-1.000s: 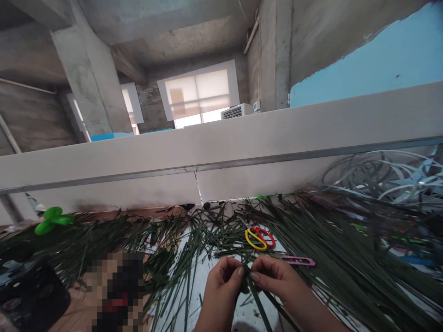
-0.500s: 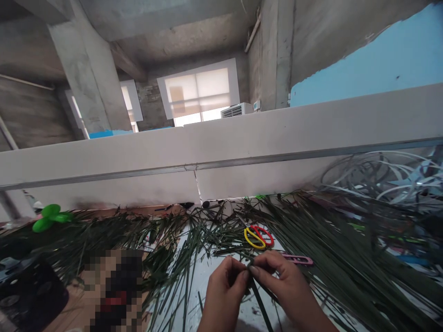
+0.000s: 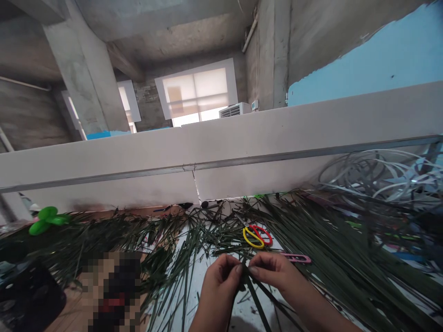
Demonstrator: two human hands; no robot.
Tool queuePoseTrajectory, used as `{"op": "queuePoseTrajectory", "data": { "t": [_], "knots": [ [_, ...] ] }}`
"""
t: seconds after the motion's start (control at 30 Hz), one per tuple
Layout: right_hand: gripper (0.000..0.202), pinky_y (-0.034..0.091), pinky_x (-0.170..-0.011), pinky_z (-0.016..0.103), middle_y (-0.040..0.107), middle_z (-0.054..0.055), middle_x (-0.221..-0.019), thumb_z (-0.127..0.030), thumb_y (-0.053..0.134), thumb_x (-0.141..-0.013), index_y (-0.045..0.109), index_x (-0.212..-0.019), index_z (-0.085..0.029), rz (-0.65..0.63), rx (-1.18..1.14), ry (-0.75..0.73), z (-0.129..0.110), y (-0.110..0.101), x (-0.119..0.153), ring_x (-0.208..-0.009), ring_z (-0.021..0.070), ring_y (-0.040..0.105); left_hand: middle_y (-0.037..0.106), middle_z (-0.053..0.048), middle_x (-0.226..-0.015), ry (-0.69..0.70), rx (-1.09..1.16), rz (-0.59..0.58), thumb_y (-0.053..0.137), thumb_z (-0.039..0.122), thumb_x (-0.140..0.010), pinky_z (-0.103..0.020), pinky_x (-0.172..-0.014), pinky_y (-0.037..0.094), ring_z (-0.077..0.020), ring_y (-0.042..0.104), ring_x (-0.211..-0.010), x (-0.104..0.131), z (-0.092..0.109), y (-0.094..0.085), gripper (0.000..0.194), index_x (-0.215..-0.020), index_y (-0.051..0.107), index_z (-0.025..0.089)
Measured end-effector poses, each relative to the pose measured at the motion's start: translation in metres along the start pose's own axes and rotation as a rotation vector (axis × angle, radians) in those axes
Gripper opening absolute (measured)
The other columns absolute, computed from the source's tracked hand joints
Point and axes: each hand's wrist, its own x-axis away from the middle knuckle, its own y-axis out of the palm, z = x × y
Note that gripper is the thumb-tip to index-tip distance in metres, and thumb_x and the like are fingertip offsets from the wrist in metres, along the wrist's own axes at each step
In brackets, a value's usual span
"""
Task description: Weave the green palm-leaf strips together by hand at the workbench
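Note:
My left hand (image 3: 219, 283) is closed, its thumb and index finger pinching a dark green leaf strip (image 3: 256, 302). Close beside it, my right hand (image 3: 273, 269) pinches the same leaf work between thumb and fingertip. Two long strip ends hang down from the fingertips toward the lower edge. The small folded part between the hands is partly covered by the fingers. Just beyond the hands lie scissors (image 3: 254, 238) with one yellow and one red handle. A pink cutter knife (image 3: 302, 258) rests past my right hand, its left end hidden.
Long green leaves (image 3: 332, 240) cover the right side, cut leaf strips (image 3: 187, 263) the middle left. Coiled white strips (image 3: 374, 173) lie at the far right. A green balloon-like object (image 3: 48, 219), a dark container (image 3: 31, 295) and a white partition (image 3: 242, 180) surround the worktop.
My fingertips have moved slightly apart, the right hand shifting a little to the right. The two hanging strip ends now spread wider. The whole view has shifted slightly.

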Motion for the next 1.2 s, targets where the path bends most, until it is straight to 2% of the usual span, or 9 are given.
{"op": "queuePoseTrajectory", "data": {
  "t": [0.2,0.37,0.6,0.8,0.93,1.07,1.2],
  "knots": [
    [0.023,0.032,-0.061,0.026,0.057,-0.004,-0.060,-0.036,0.081,-0.065,0.069,-0.068,-0.017,0.033,-0.043,-0.010,0.008,0.001,-0.002,-0.061,0.0135,0.046,0.053,0.003,-0.062,0.020,0.063,-0.003,0.080,0.051,-0.067,-0.024,-0.055,0.037,-0.0109,0.044,-0.058,0.001,-0.005,0.000,0.042,-0.072,0.059,0.015],
    [0.020,0.033,-0.062,0.026,0.056,-0.004,-0.059,-0.034,0.078,-0.068,0.067,-0.066,-0.017,0.039,-0.063,-0.046,0.005,0.006,0.001,-0.061,0.0133,0.045,0.052,0.004,-0.063,0.033,0.135,0.021,0.081,0.052,-0.067,-0.023,-0.056,0.037,-0.0103,0.044,-0.058,0.004,-0.008,0.003,0.043,-0.073,0.060,0.015],
    [0.027,0.031,-0.060,0.026,0.053,-0.004,-0.059,-0.041,0.078,-0.069,0.065,-0.067,-0.017,-0.001,-0.014,-0.053,0.004,0.005,0.001,-0.059,0.0132,0.042,0.053,0.004,-0.061,-0.005,0.166,0.064,0.085,0.053,-0.058,-0.022,-0.055,0.037,-0.0100,0.045,-0.057,0.003,0.000,0.004,0.047,-0.071,0.061,0.015],
    [0.028,0.042,-0.072,0.030,0.065,0.001,-0.077,-0.044,0.077,-0.072,0.072,-0.083,-0.019,0.111,0.082,-0.122,0.001,0.006,0.002,-0.077,0.0198,0.056,0.054,0.003,-0.056,-0.056,0.057,0.013,0.085,0.054,-0.058,-0.023,-0.052,0.036,-0.0107,0.046,-0.052,0.000,0.002,0.002,0.046,-0.067,0.061,0.015],
    [0.031,0.042,-0.068,0.031,0.062,0.000,-0.071,-0.047,0.077,-0.071,0.070,-0.075,-0.018,0.139,0.139,-0.120,-0.001,0.006,0.004,-0.072,0.0193,0.054,0.054,0.002,-0.058,-0.031,0.008,-0.007,0.084,0.053,-0.059,-0.024,-0.055,0.037,-0.0115,0.046,-0.056,0.001,0.002,0.003,0.045,-0.066,0.062,0.014],
    [0.035,0.044,-0.070,0.032,0.064,0.001,-0.072,-0.050,0.077,-0.069,0.068,-0.075,-0.017,0.134,0.079,-0.083,-0.001,0.004,0.002,-0.072,0.0201,0.055,0.054,0.000,-0.063,-0.077,0.018,-0.085,0.074,0.060,-0.069,-0.028,-0.062,0.042,-0.0143,0.048,-0.062,0.002,0.007,0.001,0.047,-0.069,0.064,0.014],
    [0.035,0.044,-0.072,0.034,0.064,0.002,-0.073,-0.051,0.076,-0.070,0.067,-0.075,-0.018,0.126,0.067,-0.090,-0.001,0.004,0.002,-0.073,0.0215,0.056,0.053,0.000,-0.065,-0.060,-0.025,-0.106,0.071,0.061,-0.071,-0.027,-0.063,0.039,-0.0145,0.046,-0.064,-0.001,0.007,-0.002,0.048,-0.068,0.065,0.014]
  ]
}}
